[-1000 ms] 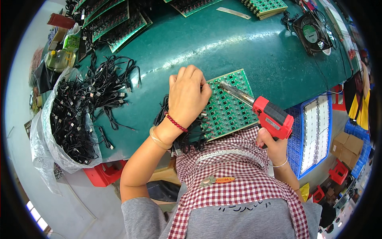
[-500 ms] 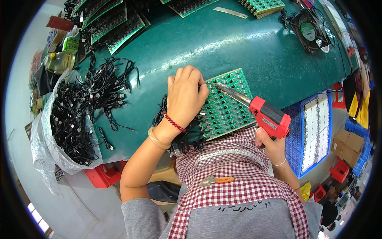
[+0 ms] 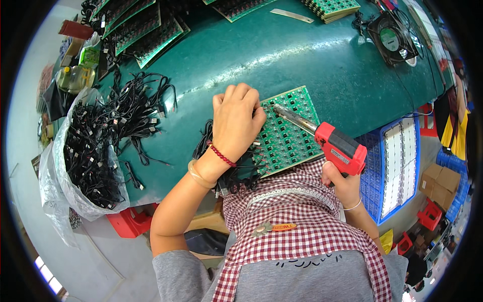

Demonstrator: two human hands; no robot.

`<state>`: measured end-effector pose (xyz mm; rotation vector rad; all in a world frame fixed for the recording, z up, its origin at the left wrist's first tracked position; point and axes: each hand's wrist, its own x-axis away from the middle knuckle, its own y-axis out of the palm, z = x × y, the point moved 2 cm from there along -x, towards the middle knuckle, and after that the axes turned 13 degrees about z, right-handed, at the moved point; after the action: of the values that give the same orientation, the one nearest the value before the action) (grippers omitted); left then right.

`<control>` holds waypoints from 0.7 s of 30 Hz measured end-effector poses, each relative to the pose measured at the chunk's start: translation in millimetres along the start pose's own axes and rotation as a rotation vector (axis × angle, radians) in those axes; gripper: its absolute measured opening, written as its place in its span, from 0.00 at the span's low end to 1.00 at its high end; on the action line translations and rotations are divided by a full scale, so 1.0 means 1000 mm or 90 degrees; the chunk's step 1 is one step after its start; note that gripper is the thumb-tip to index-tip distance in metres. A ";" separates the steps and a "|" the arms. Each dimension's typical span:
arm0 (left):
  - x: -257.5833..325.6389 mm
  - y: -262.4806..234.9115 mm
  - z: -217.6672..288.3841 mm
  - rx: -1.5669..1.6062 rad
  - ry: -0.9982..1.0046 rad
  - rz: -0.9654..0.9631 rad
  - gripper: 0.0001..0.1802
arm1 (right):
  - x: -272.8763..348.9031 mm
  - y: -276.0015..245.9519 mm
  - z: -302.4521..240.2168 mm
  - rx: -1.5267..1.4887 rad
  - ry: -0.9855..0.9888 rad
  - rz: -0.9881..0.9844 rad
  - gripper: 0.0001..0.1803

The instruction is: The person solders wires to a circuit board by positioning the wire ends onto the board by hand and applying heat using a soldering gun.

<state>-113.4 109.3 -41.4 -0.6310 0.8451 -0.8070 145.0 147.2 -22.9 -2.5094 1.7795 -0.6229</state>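
We hold a red and black soldering gun [image 3: 344,151] in our right hand [image 3: 346,185], its fingers wrapped around the grip near the front edge of the desk [image 3: 372,100]. The long metal barrel points up and to the left, and its tip sits over the upper left part of a green circuit board panel [image 3: 292,143]; we cannot tell whether the tip touches it. The panel lies on the desk in front of us, turned slightly askew, with its near edge close to our checked apron [image 3: 302,229] and rows of small black parts across its face.

Our left hand [image 3: 235,118] is at the upper left corner of the panel, its back toward us and its fingers curled inward. The fingertips are hidden, so we cannot tell whether they pinch anything. A red bead bracelet [image 3: 221,155] circles that wrist, and a bundle of black cables [image 3: 234,178] lies beneath it, between the arm and the panel.

Farther left we see a big heap of black cables [image 3: 93,156], partly inside a clear plastic bag [image 3: 55,181]. Toward the far side of the desk are leaning boards [image 3: 156,43], a flat metal strip [image 3: 292,15], a stack of green panels [image 3: 332,9] and a black fan [image 3: 390,39]. A blue crate [image 3: 371,194] holding white panels stands to the right.
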 end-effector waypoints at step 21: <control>0.001 0.004 0.003 -0.033 0.047 0.043 0.07 | 0.003 0.001 0.005 -0.003 -0.054 0.009 0.07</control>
<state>-109.2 111.2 -43.2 -0.6178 0.9527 -0.7526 146.5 143.3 -27.1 -2.4833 1.7707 -0.5046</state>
